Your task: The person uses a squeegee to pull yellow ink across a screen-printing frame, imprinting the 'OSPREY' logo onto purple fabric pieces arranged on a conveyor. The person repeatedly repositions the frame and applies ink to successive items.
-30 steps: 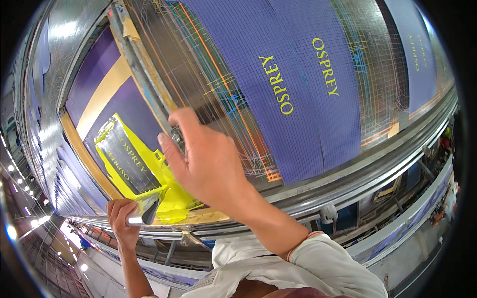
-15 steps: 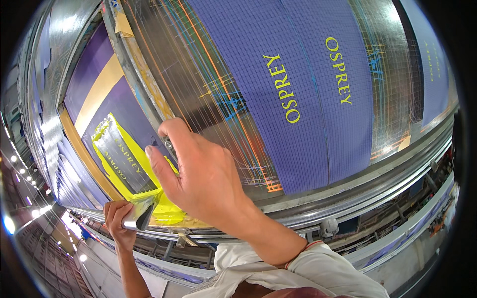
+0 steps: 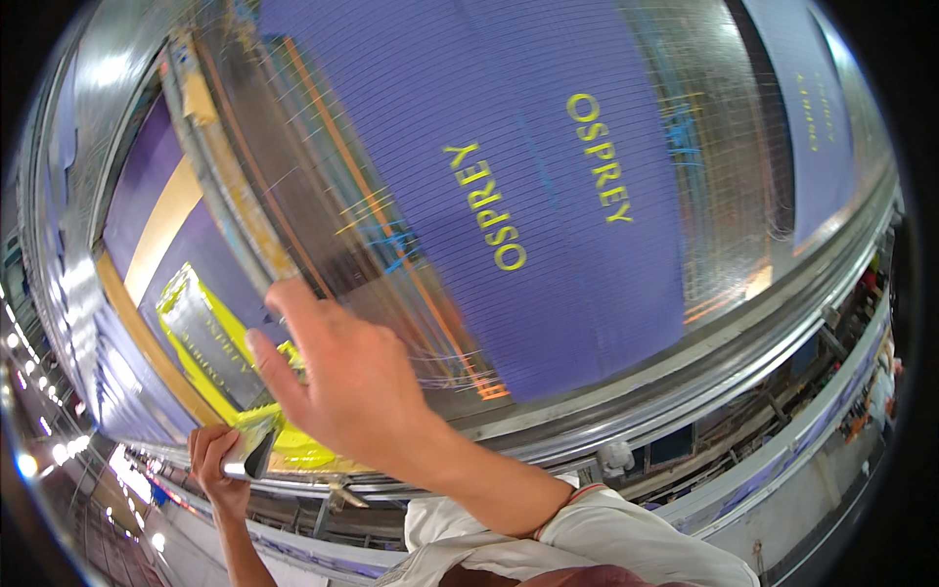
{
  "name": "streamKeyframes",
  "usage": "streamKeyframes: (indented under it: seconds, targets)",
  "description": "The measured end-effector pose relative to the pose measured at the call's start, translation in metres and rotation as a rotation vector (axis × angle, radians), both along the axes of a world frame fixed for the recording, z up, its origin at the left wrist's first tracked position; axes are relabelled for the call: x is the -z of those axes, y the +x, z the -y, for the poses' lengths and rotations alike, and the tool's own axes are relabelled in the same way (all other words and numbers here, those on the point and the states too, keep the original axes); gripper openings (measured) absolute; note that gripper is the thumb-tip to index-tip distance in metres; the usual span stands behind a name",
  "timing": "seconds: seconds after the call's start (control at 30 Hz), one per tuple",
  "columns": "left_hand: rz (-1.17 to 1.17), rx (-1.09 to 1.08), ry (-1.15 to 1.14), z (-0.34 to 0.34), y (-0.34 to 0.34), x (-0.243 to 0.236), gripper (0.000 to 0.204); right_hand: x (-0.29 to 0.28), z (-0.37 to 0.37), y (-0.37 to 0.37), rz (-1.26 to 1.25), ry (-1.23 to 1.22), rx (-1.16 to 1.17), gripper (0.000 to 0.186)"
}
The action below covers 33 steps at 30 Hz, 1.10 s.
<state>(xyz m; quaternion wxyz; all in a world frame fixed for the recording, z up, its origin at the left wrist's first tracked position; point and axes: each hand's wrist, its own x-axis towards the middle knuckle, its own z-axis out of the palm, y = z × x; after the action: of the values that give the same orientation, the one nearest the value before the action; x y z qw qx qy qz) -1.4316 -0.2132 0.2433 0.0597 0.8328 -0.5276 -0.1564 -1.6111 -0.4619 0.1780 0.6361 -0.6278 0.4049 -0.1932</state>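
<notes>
Squeegee [image 3: 252, 452] looked like smooth, shiny metal. Yellow ink [image 3: 303, 450] was wet-looking, glossy, thick and ridged. Frame bar [image 3: 230, 186] seemed metal, scuffed, rough, paint-stained. Tan strip [image 3: 166, 223] was smooth, tape-like. Purple panels [image 3: 577, 303] were matt cloth with a fine ribbed texture. Tabletop [image 3: 729, 196] was glossy, streaky. Rail [image 3: 704, 372] was polished metal. Shirt [image 3: 626, 533] was soft, matt cloth.

head | worn fisheye, facing down | worktable [image 3: 726, 196] near, right hand [image 3: 350, 377] nearer | far-left background seemingly blurred
</notes>
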Motion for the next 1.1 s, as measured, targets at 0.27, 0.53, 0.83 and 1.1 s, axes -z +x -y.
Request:
streamKeyframes:
  seconds: [0.27,0.53,0.83,1.1]
  targets:
    - [-0.003,0.016,0.01,-0.003,0.003,0.001,0.037,-0.002,0.003,-0.002,0.036,0.045,0.008,0.03]
    - [-0.046,0.011,0.027,-0.001,0.002,-0.002,0.036,-0.002,0.003,-0.002,0.026,0.085,-0.014,0.031]
    - [0.015,0.113,-0.041,-0.001,0.011,-0.002,0.04,-0.007,0.002,-0.003,-0.105,0.05,-0.005,0.037]
    - [0.016,0.193,-0.286,-0.033,0.0,0.001,0.041,0.001,-0.004,0.009,-0.284,-0.455,0.151,0.03]
